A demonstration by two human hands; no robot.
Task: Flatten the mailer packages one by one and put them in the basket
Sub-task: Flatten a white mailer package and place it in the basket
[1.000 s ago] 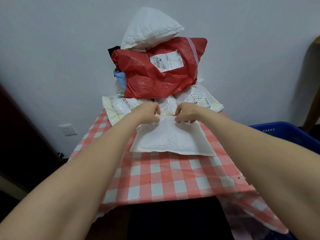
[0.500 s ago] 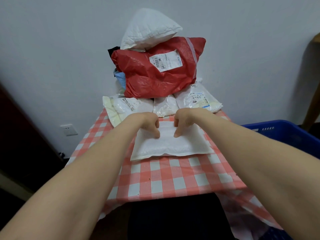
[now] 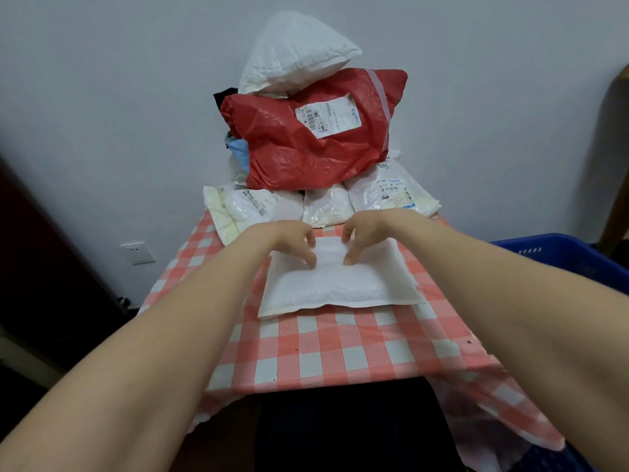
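Observation:
A white padded mailer [image 3: 340,287] lies flat on the red-and-white checked table [image 3: 340,352] in front of me. My left hand [image 3: 289,240] and my right hand [image 3: 367,233] sit side by side over its far half, fingers bent down with the tips pressing on its top. Neither hand grips it. Behind it stands a pile of mailers: a big red one [image 3: 306,148] with a white label, a puffy white one [image 3: 296,52] on top, and three pale ones [image 3: 326,207] underneath. The blue basket [image 3: 561,257] stands to the right of the table.
The pile leans against a grey wall at the table's far edge. A wall socket [image 3: 138,253] is low on the left. A dark door or cabinet fills the left side. The tablecloth hangs over the near right corner.
Both hands moved from pinching the mailer's far edge to pressing fingertips further in on its top. The mailer lies a little flatter.

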